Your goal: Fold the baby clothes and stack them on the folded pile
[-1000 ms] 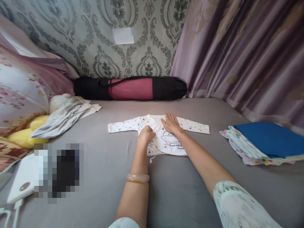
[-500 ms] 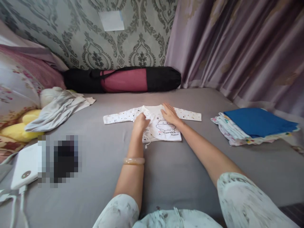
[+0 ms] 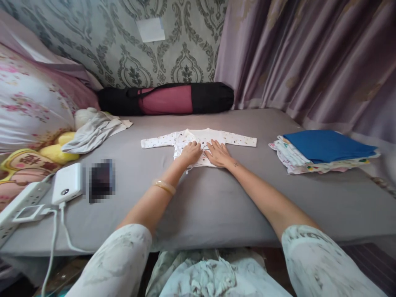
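Observation:
A small white patterned baby top (image 3: 198,135) lies spread on the grey sheet, both sleeves stretched out sideways. My left hand (image 3: 191,153) rests on its front, left of the middle, fingers laid on the fabric. Beside it, my right hand (image 3: 217,153) lies flat on the right part of the front with its fingers spread. Between them the two hands cover most of the printed drawing. A white tie string hangs out at the lower left edge of the top.
Folded clothes with a blue piece (image 3: 328,145) on top are at the right. A black and red long bag (image 3: 167,99) lies along the wall. At the left are a grey cloth (image 3: 93,134), a white power bank (image 3: 67,183), a power strip (image 3: 23,208) and a blurred dark object (image 3: 101,180).
My left hand has moved right and flattened onto the top's front. My right hand has slid down from near the shoulder. The view has shifted, showing the bed's front edge.

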A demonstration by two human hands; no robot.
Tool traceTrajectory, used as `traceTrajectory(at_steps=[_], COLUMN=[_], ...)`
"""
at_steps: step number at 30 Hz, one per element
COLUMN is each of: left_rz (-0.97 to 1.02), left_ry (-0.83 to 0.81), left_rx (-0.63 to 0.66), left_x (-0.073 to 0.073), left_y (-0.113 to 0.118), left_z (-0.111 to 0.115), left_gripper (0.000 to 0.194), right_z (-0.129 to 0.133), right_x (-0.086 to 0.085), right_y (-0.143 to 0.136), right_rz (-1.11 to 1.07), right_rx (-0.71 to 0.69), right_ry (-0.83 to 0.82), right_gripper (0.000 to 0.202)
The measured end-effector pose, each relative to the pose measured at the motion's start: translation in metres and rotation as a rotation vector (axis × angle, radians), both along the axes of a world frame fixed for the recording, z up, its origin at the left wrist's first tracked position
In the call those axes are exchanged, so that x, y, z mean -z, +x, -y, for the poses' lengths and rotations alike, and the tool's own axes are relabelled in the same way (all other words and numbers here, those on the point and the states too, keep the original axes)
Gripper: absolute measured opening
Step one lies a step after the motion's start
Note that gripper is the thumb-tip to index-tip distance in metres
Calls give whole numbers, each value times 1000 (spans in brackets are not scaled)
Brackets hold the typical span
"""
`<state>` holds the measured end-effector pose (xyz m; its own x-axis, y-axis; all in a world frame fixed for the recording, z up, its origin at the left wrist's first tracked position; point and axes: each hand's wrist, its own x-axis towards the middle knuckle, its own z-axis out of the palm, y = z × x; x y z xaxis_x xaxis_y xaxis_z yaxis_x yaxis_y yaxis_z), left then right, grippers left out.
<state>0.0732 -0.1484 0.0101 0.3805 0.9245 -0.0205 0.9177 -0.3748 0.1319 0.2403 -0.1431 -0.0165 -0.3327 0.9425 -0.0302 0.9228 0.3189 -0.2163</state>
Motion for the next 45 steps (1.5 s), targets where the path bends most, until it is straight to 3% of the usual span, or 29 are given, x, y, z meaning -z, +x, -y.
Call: traceTrajectory(at_steps=[3, 8, 13, 19, 26, 32, 40, 43, 45], left_rz=[19, 103, 119, 108, 44, 104, 290, 336, 381], left_ry=[44, 12, 38, 159, 108, 46, 95, -17, -122], left_rx=[89, 86, 153, 256, 121, -61, -5, -15, -33], left_x=[8, 19, 18, 14, 7, 7, 20, 15, 4], left_y=[-16, -32, -44, -60, -46, -34, -40, -45, -50], left_z=[17, 36, 49, 72, 87, 96, 89, 82, 75], left_gripper=[38, 49, 49, 34, 32, 22, 16, 14, 14], right_z=[11, 38, 70, 100, 81, 71, 77, 77, 76], right_x=[-3, -5, -10, -26, -43, -22, -7, -6, -5], right_y=[4, 11, 18, 24, -10, -32, -27, -27, -28], right_rz=[-23, -35, -38, -25, -75, -21, -118, -125, -124], right_rx=[-105, -256, -331, -368, -277, -225, -185, -190, -188], right_ry=[-4, 9, -21, -49, 156, 231, 339, 338, 338], right_gripper=[61, 57, 59, 50, 33, 26, 23, 21, 21])
